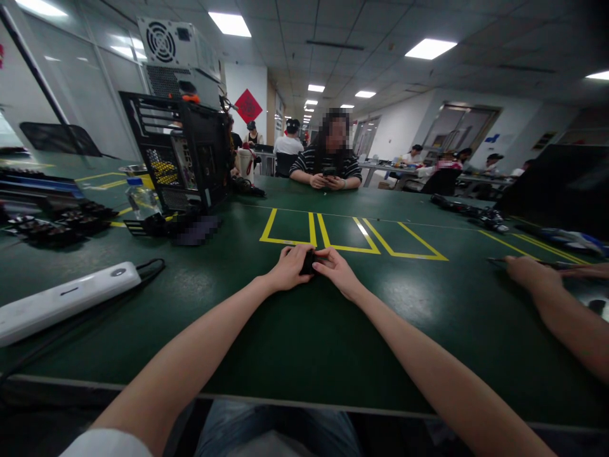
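Observation:
Both my arms reach forward over the green table (295,343). My left hand (288,268) and my right hand (337,270) meet at the middle, fingers curled around a small black object (309,262) that rests on or just above the tabletop. Most of that object is hidden by my fingers, so I cannot name it. Just beyond my hands lie yellow taped rectangles (333,235).
A white power strip (61,298) with a black cable lies at left. An open black computer case (183,158) and dark parts (52,222) stand at the back left. Another person's arm (556,298) rests at right. A person (328,158) sits across the table.

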{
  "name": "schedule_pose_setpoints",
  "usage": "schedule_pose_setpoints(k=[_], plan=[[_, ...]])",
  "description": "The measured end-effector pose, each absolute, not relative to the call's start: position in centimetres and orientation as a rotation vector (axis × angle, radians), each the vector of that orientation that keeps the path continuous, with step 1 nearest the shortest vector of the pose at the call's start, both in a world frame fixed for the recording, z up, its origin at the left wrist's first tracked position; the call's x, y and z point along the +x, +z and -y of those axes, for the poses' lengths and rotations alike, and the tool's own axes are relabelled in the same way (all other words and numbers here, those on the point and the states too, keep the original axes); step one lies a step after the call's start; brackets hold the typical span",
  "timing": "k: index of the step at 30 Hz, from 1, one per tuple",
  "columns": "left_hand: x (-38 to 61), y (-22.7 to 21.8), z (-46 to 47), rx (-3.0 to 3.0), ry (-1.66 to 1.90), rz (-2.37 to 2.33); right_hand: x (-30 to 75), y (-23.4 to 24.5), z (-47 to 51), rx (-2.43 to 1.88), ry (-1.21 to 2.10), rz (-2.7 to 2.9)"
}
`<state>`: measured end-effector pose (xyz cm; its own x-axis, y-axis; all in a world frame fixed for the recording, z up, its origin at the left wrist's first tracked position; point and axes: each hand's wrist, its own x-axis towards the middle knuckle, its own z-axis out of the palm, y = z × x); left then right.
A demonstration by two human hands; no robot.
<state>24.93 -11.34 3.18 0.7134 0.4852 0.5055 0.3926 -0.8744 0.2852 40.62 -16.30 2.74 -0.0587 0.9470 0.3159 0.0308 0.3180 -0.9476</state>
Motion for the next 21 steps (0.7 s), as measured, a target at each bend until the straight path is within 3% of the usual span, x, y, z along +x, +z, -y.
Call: schedule_pose_setpoints(k=[21], plan=[[25.05, 3.21, 11.32, 2.749, 0.86, -0.735, 40.75, 2.42, 16.24, -1.002, 0.992, 1.417]])
